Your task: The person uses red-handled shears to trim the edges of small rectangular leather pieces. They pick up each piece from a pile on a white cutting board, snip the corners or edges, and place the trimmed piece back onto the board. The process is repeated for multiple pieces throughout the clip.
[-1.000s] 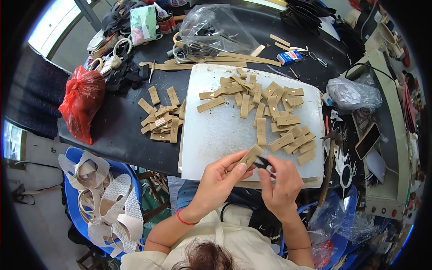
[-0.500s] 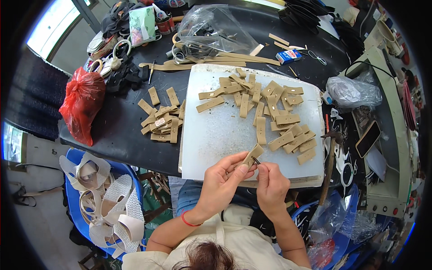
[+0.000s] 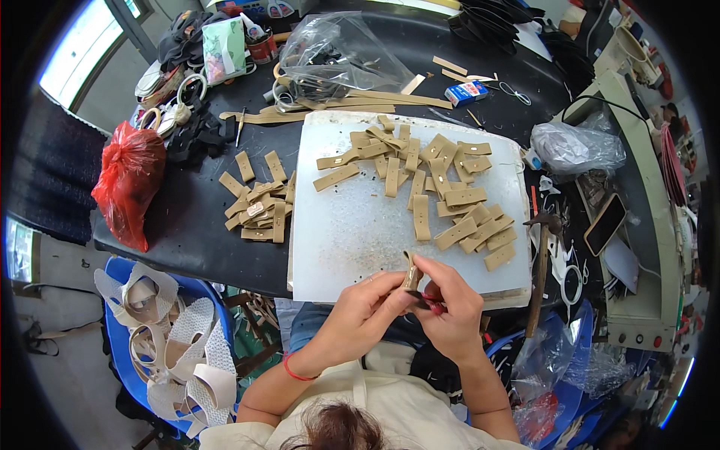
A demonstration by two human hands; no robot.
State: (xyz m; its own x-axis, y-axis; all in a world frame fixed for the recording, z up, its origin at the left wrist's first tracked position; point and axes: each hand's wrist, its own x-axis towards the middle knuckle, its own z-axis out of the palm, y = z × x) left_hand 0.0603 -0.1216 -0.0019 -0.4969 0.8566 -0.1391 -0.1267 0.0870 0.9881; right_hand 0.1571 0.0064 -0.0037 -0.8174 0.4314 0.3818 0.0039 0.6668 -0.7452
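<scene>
1. Two hands meet at the near edge of the white cutting board [image 3: 352, 240], and between them stands one tan strap piece [image 3: 411, 273], held upright just over the board's front rim.
2. Far left, a red plastic bag [image 3: 129, 180] sits bunched at the edge of the black table [image 3: 187, 240], and below it a blue chair [image 3: 124, 352] carries a heap of white woven sandal uppers [image 3: 187, 360].
3. On the table just left of the board lies a small pile of tan strap pieces [image 3: 259, 206], overlapping one another.
4. The left hand [image 3: 360, 307], with a red band at its wrist, has its fingers curled and closed on the lower part of the strap piece, thumb side up.
5. The right hand [image 3: 450, 307] is closed too: its thumb and forefinger pinch the strap piece near the top, and a small dark and red tool [image 3: 429, 303] shows tucked in under the fingers. I cannot tell just how it is gripped.
6. Farther up the board, toward its right half, a loose scatter of more tan pieces [image 3: 442, 187] lies spread out, well apart from the hands.
7. Right of the board a hammer [image 3: 541, 262] lies along the table edge, with a dark phone [image 3: 604, 223] beyond it and a crumpled clear plastic bag [image 3: 577, 146] above.
</scene>
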